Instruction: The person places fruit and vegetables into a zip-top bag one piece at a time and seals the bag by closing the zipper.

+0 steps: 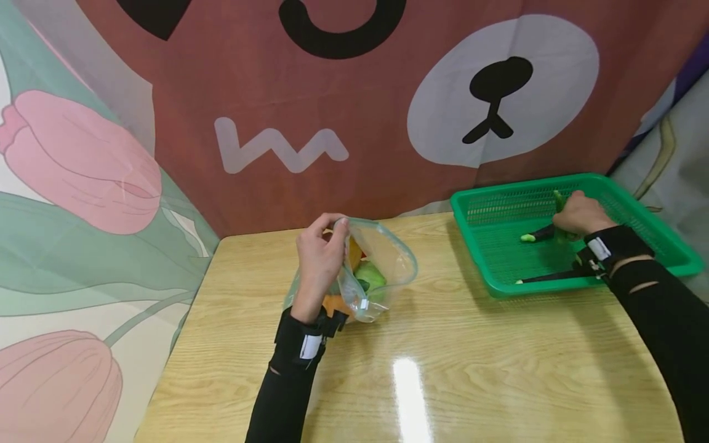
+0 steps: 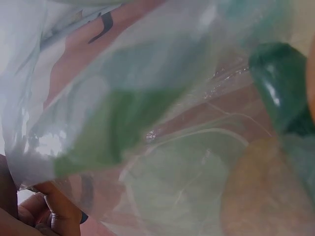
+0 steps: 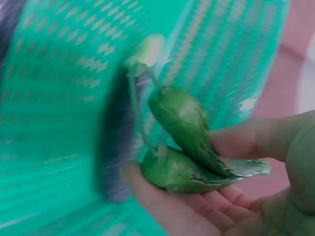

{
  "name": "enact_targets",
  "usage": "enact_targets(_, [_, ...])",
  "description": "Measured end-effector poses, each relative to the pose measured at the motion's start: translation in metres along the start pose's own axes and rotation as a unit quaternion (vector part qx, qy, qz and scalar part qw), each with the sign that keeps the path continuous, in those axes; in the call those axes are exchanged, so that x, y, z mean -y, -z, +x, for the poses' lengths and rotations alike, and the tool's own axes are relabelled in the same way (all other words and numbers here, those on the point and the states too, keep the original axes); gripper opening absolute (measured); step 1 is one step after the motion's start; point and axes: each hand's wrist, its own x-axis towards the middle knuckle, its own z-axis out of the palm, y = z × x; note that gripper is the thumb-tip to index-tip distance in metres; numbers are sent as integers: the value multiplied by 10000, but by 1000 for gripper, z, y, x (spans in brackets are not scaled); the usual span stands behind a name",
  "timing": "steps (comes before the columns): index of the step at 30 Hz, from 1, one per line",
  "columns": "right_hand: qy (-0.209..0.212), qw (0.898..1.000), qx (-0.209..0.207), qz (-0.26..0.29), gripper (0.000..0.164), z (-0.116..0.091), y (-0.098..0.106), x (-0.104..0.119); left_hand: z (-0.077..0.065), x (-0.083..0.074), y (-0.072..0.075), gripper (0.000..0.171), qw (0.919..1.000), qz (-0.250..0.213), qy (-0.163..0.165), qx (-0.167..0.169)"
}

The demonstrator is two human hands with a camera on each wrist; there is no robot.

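Note:
My left hand (image 1: 320, 261) pinches the rim of a clear zip bag (image 1: 396, 249) standing on the table, its mouth spread to the right. Through the plastic show a light green round piece (image 1: 372, 275) and orange pieces (image 1: 336, 304); their kinds are unclear. In the left wrist view the bag (image 2: 147, 64) fills most of the picture. Over the green basket (image 1: 484, 258), my right hand (image 1: 584, 214) holds two green peppers (image 3: 179, 118) between thumb and fingers, their stems joined. Behind them in the right wrist view lies a dark purple eggplant (image 3: 115, 142), blurred.
Another long dark vegetable (image 1: 551, 278) with a pale tip lies along the basket's near side, partly hidden by the right wrist. A wooden table (image 1: 471, 369) carries the bag and basket. A bear-print cloth (image 1: 376, 111) hangs behind it.

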Motion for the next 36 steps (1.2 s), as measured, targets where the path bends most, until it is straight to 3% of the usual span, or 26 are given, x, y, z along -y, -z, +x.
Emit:
enact_targets(3, [288, 9991, -299, 70, 60, -5, 0, 20, -1, -1, 0, 19, 10000, 45, 29, 12])
enact_targets(7, [703, 9946, -731, 235, 61, -17, 2, 53, -1, -1, 0, 18, 10000, 1, 85, 10])
enact_targets(11, [1143, 9883, -879, 499, 59, -37, 3, 94, 0, -1, 1, 18, 10000, -70, 44, -12])
enact_targets(19, [2137, 9627, -1261, 1076, 52, -81, -14, 170, 3, -6, 1, 18, 10000, 7, -38, -49])
enact_targets(23, [2604, 9480, -1247, 1340, 49, -94, -32, 198, 4, -7, 0, 18, 10000, 4, 23, -17])
enact_targets(29, [3152, 9316, -892, 1578, 47, -103, -60, 238, 1, -6, 0, 18, 9998, -45, 164, -38])
enact_targets(36, [3687, 9044, -559, 2075, 48, -109, -97, 277, -3, -6, -1, 17, 9997, -49, 240, -86])
